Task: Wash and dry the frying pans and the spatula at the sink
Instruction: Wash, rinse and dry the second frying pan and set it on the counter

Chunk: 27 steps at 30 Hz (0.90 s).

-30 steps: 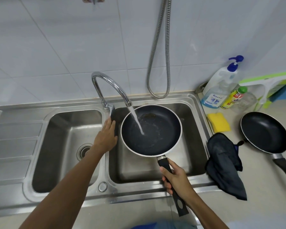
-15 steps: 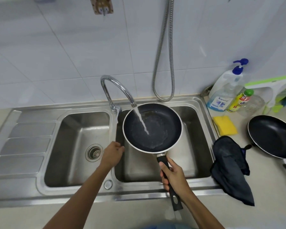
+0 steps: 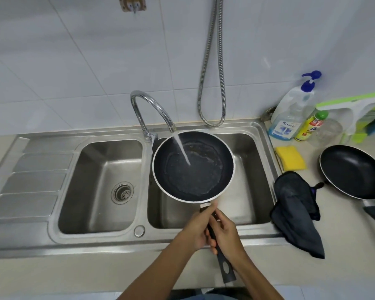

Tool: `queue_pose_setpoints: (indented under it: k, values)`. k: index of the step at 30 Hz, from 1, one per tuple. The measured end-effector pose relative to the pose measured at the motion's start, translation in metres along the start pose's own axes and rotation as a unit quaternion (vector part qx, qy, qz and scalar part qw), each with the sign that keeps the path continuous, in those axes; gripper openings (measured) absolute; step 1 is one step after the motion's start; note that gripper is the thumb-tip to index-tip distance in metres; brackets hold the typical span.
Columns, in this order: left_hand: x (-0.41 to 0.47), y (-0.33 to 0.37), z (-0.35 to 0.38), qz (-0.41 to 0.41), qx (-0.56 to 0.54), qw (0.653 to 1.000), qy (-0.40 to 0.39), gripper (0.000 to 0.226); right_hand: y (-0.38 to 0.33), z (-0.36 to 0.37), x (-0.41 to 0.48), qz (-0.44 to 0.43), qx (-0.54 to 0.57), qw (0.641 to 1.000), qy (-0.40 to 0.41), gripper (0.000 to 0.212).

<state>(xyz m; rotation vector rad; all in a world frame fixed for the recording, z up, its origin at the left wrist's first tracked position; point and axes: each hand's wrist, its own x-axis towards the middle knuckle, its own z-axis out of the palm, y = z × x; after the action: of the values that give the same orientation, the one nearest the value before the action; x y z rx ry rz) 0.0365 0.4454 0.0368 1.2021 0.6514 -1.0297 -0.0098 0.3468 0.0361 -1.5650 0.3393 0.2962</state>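
Rinsing: round black white-rimmed frying pan (image 3: 193,167) over right basin (image 3: 252,169) under tap (image 3: 152,109); left hand (image 3: 193,230) and right hand (image 3: 227,237) both wrapped round its handle (image 3: 224,267). At far right, second black frying pan (image 3: 353,172), apparently unwashed; drying pending.

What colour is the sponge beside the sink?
Yellow; the sponge lies on the counter right of the sink, head view.
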Motion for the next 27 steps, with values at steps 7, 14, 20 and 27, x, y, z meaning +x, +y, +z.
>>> queue_pose_setpoints:
  k: [7,14,20,27]
  values:
    - [0.014,0.005,0.025,0.01,-0.004,1.0,0.007,0.037,0.008,-0.024,0.006,0.011,-0.023,0.999,0.038,0.018]
    - [0.006,0.022,0.005,0.031,0.006,0.999,0.031,0.04,-0.006,-0.003,0.017,-0.004,-0.003,1.0,-0.001,0.017]
    - [-0.001,0.003,-0.007,0.055,0.014,0.991,0.12,0.041,0.001,0.011,0.005,0.007,0.037,0.998,-0.047,0.02]
    - [-0.007,-0.016,0.017,0.056,0.028,0.991,0.117,0.033,0.016,-0.006,-0.013,0.029,0.075,0.996,-0.029,0.018]
